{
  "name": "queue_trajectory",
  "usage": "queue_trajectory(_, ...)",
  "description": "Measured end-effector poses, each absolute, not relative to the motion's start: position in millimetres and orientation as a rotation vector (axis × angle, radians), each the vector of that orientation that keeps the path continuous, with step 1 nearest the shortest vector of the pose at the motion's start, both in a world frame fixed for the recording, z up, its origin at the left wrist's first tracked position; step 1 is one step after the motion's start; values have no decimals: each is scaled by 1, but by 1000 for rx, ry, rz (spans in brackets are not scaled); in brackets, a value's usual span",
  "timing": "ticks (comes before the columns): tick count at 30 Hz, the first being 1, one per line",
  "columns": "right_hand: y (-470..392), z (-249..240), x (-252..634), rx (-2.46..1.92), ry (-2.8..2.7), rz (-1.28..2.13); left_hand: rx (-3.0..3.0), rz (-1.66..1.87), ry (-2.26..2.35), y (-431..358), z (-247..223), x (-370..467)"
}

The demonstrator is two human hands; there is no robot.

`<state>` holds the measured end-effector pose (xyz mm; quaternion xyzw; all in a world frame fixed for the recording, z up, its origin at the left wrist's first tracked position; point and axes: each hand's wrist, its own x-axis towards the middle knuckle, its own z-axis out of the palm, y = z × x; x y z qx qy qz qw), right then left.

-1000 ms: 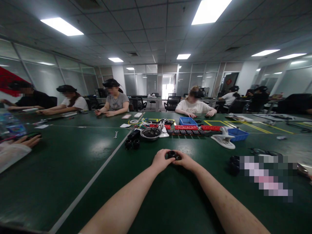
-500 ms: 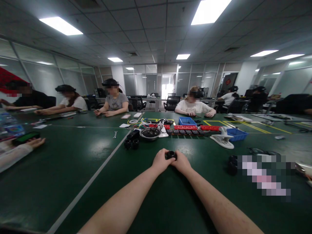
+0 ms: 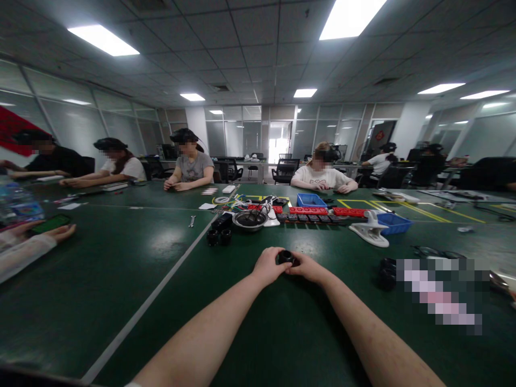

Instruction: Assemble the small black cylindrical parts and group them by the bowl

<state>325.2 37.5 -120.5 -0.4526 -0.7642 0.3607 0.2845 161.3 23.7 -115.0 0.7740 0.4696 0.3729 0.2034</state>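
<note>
In the middle of the table, a small black cylindrical part point(image 3: 286, 257) with a round opening on top stands between my two hands. My left hand point(image 3: 267, 266) closes on it from the left, fingers behind and thumb in front. From the right, my right hand point(image 3: 308, 267) grips the same part with thumb and fingertips; some of its fingers are hidden. Farther off to the left are two similar black parts point(image 3: 226, 237), beside a black oblong block point(image 3: 222, 221). More black round parts point(image 3: 387, 274) lie to the right, next to a blurred-out patch.
Beyond my hands are a round metal pan point(image 3: 250, 228) with cables, red strips point(image 3: 308, 210), blue trays point(image 3: 393, 223) and a white clamp point(image 3: 370, 232). A wrench point(image 3: 192, 221) lies left. At the left edge, a co-worker's hands hold a phone point(image 3: 51, 223). Other people sit around the green table point(image 3: 161, 301).
My right hand has shifted slightly right with its fingers more stretched, and more of the black part shows. The co-worker's phone at the left is tilted differently.
</note>
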Motion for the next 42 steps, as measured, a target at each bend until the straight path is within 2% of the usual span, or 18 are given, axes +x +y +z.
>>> queue_trajectory(5, 36, -116, 332, -1235, -2048, 982, 2198, 984, 1183, 25, -111, 155)
queue_trajectory(13, 32, -129, 306, -1558, -1825, 562, 2048, 1111, 1417, 26, -124, 167)
queue_trajectory(16, 30, -131, 301, -1586, -1794, 523, 2043, 1121, 1416, 27, -124, 167)
queue_trajectory(20, 30, -126, 306, -1467, -1868, 651, 2118, 1048, 1264, 29, -118, 158)
queue_trajectory(26, 32, -113, 326, -1235, -2014, 1026, 2182, 951, 1075, 31, -111, 150)
queue_trajectory(30, 32, -110, 331, -1218, -2040, 1079, 2170, 938, 1067, 29, -110, 151)
queue_trajectory(38, 29, -125, 304, -1530, -1861, 628, 2071, 1042, 1376, 27, -117, 159)
queue_trajectory(42, 26, -127, 299, -1510, -1860, 579, 2081, 1072, 1398, 28, -118, 160)
